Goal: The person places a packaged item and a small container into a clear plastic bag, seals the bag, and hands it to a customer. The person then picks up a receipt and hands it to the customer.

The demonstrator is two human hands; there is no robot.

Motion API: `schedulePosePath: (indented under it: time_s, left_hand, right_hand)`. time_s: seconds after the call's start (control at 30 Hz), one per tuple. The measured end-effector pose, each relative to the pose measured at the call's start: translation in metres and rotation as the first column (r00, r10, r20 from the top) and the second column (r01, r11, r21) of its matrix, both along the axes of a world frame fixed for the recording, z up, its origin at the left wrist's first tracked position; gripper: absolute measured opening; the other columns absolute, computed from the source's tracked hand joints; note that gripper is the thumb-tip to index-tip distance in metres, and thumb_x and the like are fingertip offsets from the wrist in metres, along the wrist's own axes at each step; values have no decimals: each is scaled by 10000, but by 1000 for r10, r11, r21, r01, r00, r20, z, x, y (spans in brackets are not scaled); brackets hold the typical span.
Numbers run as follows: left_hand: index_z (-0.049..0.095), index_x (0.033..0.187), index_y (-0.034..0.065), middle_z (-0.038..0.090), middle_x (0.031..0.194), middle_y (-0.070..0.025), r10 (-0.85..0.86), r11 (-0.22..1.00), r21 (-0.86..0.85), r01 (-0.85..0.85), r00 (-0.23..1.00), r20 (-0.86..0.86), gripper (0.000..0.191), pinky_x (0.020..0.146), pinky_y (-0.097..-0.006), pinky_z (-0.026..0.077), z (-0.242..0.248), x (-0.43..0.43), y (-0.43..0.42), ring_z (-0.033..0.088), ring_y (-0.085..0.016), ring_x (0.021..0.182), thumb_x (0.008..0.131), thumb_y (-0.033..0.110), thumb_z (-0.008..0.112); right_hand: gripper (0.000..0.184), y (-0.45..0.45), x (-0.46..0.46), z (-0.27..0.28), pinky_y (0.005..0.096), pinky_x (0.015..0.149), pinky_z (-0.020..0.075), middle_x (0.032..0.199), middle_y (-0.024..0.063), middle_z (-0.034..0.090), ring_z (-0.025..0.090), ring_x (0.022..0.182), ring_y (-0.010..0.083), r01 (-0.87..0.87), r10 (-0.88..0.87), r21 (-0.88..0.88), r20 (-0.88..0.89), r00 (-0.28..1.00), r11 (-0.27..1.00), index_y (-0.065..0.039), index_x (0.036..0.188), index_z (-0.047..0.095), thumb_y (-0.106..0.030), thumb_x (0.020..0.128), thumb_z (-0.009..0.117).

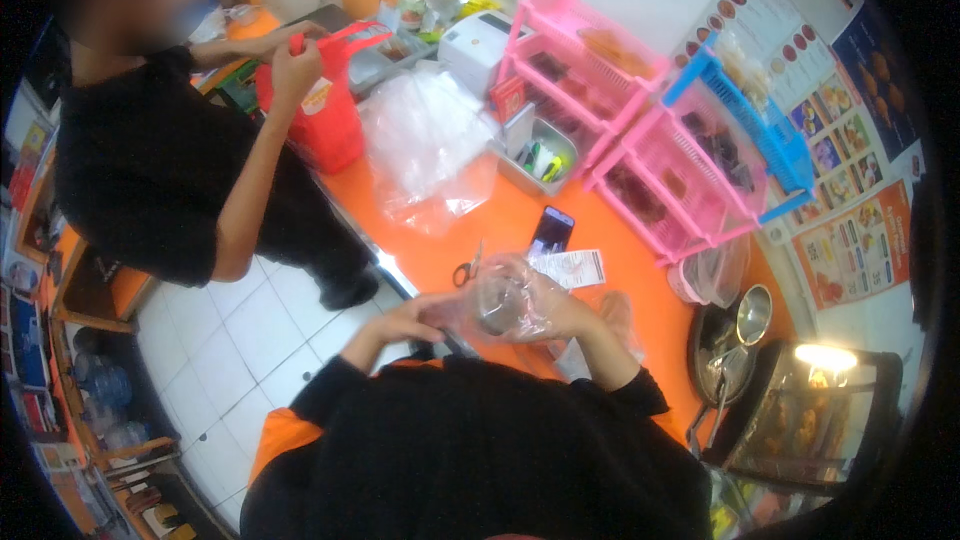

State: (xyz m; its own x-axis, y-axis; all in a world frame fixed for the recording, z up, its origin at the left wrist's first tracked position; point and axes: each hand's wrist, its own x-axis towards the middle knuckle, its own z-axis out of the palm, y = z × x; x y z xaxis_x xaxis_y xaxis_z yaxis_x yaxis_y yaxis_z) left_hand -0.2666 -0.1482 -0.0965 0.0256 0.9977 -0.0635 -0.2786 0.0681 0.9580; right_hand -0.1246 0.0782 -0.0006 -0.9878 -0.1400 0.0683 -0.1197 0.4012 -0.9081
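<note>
Above the front edge of the orange table (480, 199) my right hand (555, 304) grips a clear plastic bag (499, 300). Something rounded and greyish shows through the film; blur hides what it is. My left hand (405, 324) is at the bag's left side, its fingers and thumb around the loose film. Just beyond the bag lie scissors (466, 271), a printed paper slip (570, 268) and a smartphone (553, 229). More crumpled clear plastic (616, 319) lies under and beside my right forearm.
At left a co-worker (150, 157) holds a red carrier bag (326, 120) by its handles. A stack of clear bags (427, 131), a metal bin of markers (544, 157) and pink racks (675, 180) stand at the back. A pan (724, 360) and lit food warmer (817, 412) are at right.
</note>
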Motion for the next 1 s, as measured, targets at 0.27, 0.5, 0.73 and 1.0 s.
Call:
schedulePosePath:
  time_s: [0.27, 0.5, 0.73, 1.0]
  left_hand:
    - [569, 1268, 39, 547, 1322, -153, 276, 955, 142, -262, 957, -87, 476, 1104, -432, 291, -13, 15, 54, 427, -268, 1320, 852, 244, 677]
    - [724, 977, 54, 681, 1131, -83, 477, 879, 227, -420, 788, -389, 170, 1153, -475, 121, -48, 28, 56, 428, -280, 1324, 913, 134, 588]
    - [722, 1007, 58, 651, 1196, -84, 415, 901, 280, -332, 846, -334, 205, 1155, -486, 53, -10, 18, 51, 396, -284, 1348, 913, 175, 581]
    - [189, 1482, 46, 268, 1518, -173, 401, 916, 281, -286, 632, -664, 1186, 1152, -434, 197, -26, -19, 33, 259, -310, 1410, 573, 392, 867]
  right_hand:
    - [571, -34, 1, -30, 436, 824, 500, 1092, 166, 626, 605, 997, 352, 17, 35, 337, -149, 988, 941, -75, 1147, 540, -348, 693, 754]
    - [455, -59, -19, -133, 437, 767, 513, 1078, 142, 629, 615, 976, 333, 23, -175, 600, 196, 965, 800, -69, 1138, 543, -360, 805, 650]
    - [459, -44, -22, -166, 388, 752, 517, 1159, 119, 604, 622, 980, 270, 218, -246, 430, 9, 969, 876, -110, 1211, 536, -328, 819, 633]
    - [766, -35, -28, -103, 427, 783, 517, 1190, 116, 587, 628, 987, 306, 12, -259, 764, 204, 944, 645, -145, 1329, 440, -392, 669, 742]
